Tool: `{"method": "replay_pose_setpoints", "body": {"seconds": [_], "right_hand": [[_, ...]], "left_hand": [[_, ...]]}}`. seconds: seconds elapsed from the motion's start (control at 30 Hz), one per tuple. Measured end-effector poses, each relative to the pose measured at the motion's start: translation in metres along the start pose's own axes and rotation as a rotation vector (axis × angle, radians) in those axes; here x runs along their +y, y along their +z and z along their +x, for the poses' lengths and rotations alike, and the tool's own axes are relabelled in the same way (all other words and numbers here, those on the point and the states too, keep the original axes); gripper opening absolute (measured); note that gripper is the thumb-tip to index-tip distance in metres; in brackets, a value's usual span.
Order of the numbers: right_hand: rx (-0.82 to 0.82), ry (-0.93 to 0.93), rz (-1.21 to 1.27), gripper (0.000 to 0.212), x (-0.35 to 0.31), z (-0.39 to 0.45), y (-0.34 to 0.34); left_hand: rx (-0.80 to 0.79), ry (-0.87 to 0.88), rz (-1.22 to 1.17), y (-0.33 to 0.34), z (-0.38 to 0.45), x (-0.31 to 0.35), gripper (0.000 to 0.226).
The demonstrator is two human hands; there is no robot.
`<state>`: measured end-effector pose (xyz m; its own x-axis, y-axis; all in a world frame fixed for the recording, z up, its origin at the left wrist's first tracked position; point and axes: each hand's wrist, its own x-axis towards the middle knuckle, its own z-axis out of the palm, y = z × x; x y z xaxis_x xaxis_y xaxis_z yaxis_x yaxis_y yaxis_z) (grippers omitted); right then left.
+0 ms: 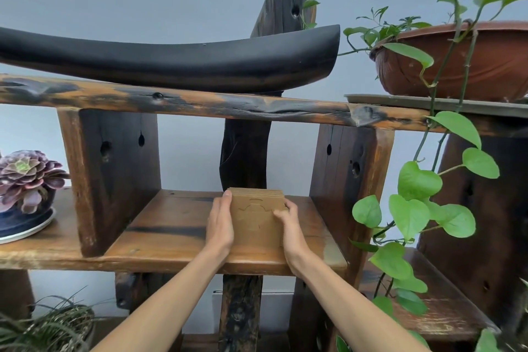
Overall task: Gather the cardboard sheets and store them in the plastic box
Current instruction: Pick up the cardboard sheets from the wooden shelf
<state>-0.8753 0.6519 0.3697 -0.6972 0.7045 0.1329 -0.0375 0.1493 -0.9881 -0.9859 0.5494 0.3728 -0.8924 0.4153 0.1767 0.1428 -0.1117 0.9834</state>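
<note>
A stack of cardboard sheets [257,217] lay on the middle board of a rough wooden shelf [171,226], between two thick upright blocks, and just in front of a dark central post [245,151]. The top sheet bore a faint cut outline, and the back edges of the sheets below it showed fanned slightly behind it. The left hand [220,223] lay along the stack's left side with its fingers straight and pressed flat against the edge, fingertips reaching the far corner. The right hand [288,226] gripped the stack's right side, its thumb curled over the top sheet and its fingers wrapped round the edge. Both forearms reached in from below. The plastic box was nowhere in view. On the same board at the far left stood a purple succulent [24,174] in a dark pot on a white saucer. A curved black wooden piece [171,63] rested on the upper beam, and at the right a brown planter [468,60] sat on a tray, its green vine [417,183] trailing down past the shelf. A grassy plant [45,323] showed at the lower left.
</note>
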Motion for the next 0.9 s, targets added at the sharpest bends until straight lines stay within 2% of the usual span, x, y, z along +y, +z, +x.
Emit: {"method": "replay_pose_setpoints", "body": {"seconds": [0.17,0.27,0.47,0.73,0.9], "right_hand": [[0.131,0.121,0.204,0.068,0.001,0.009,0.013],[0.216,0.124,0.156,0.056,-0.002,0.014,0.018],[0.223,0.061,0.063,0.036,0.005,0.013,0.021],[0.248,0.083,0.105,0.041,-0.002,0.024,0.018],[0.215,0.101,0.132,0.041,0.006,0.022,0.021]], "left_hand": [[0.037,-0.104,-0.097,0.0,0.001,-0.002,0.069],[0.097,-0.106,-0.038,0.003,0.002,0.001,0.063],[0.143,0.036,0.093,-0.004,0.009,-0.008,0.034],[0.09,-0.029,-0.016,-0.007,0.017,-0.001,0.032],[0.133,-0.028,0.052,-0.006,0.012,-0.008,0.031]]}}
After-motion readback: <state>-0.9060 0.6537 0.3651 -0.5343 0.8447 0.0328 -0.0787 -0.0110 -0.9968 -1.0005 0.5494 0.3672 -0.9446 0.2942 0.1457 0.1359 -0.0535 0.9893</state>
